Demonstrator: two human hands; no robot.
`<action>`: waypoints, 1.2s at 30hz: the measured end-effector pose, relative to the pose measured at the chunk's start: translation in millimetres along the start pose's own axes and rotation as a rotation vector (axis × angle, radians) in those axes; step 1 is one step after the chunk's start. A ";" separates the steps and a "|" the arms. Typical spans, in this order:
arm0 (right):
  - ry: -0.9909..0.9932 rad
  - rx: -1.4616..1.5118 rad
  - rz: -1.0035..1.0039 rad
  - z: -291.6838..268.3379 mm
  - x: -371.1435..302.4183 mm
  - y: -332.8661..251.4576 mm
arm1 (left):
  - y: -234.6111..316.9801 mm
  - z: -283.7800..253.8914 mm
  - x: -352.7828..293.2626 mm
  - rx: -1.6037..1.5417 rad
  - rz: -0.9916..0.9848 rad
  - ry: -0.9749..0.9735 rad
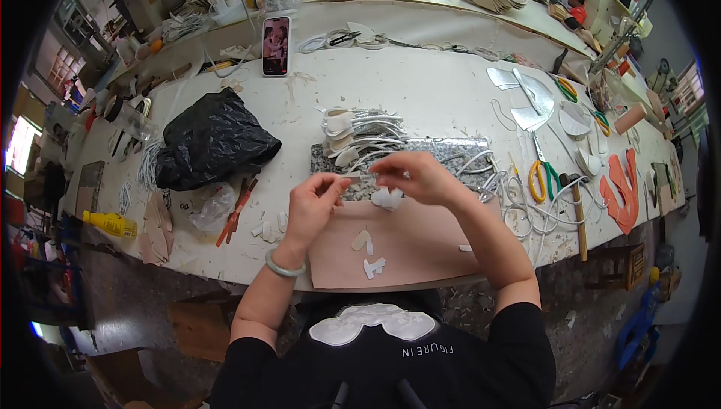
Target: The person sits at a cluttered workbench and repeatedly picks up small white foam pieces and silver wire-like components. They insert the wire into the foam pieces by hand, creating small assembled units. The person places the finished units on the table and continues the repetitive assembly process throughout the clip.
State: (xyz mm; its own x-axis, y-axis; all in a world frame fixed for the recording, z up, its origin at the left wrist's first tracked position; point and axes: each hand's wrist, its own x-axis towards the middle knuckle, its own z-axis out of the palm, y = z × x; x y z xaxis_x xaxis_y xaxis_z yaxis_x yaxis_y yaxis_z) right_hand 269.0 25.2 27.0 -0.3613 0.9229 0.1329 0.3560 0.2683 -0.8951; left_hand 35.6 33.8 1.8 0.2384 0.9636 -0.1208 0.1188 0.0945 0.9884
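My left hand point(314, 200) pinches a small pale strip point(354, 177) between thumb and fingertips. Close beside it, my right hand point(414, 175) is curled, its fingertips at the strip's other end; what they hold is too small to make out. Under my hands a pinkish-tan sheet point(420, 247) covers the table's near edge. A few small white pieces point(374, 267) and a cream oval piece point(361, 240) lie on it. A crumpled white scrap point(387, 198) is below my right hand. Behind is a bundle of white-grey cord straps point(375, 125) on a speckled stone slab point(466, 146).
A black plastic bag point(218, 138) lies left, near a yellow bottle point(110, 223) and red strips point(237, 212). A phone point(276, 47) stands upright behind. To the right are scissors point(538, 181), a hammer point(578, 217), loose white cords point(526, 217) and coral-coloured cut pieces point(622, 191).
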 end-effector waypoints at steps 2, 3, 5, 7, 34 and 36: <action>0.116 -0.119 -0.101 -5.2 14.5 15.8 | -14.0 0.5 13.3 0.050 0.188 0.071; 0.178 -0.178 -0.150 -8.0 21.4 24.3 | -10.4 2.6 17.4 0.076 0.283 0.102; 0.215 -0.347 -0.203 -13.7 38.6 41.4 | -1.6 1.0 16.2 0.452 0.398 0.223; 0.242 -0.480 -0.220 -11.1 43.3 50.8 | -4.6 5.0 20.3 0.750 0.749 0.354; 0.208 -0.627 -0.231 -45.5 -38.8 60.8 | -13.4 -87.7 -1.8 0.783 0.484 0.365; 0.243 -0.580 -0.266 -43.6 -35.1 40.6 | -21.3 -102.5 -15.0 0.849 0.368 0.249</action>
State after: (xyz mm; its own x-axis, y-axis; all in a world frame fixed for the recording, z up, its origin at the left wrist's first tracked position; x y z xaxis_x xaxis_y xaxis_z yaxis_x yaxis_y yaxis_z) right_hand 333.7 15.8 4.5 -0.3205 0.8230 0.4690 0.7106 0.5363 -0.4554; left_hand -69.3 42.9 -8.0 0.1998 0.9316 0.3036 0.7601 -0.3429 0.5520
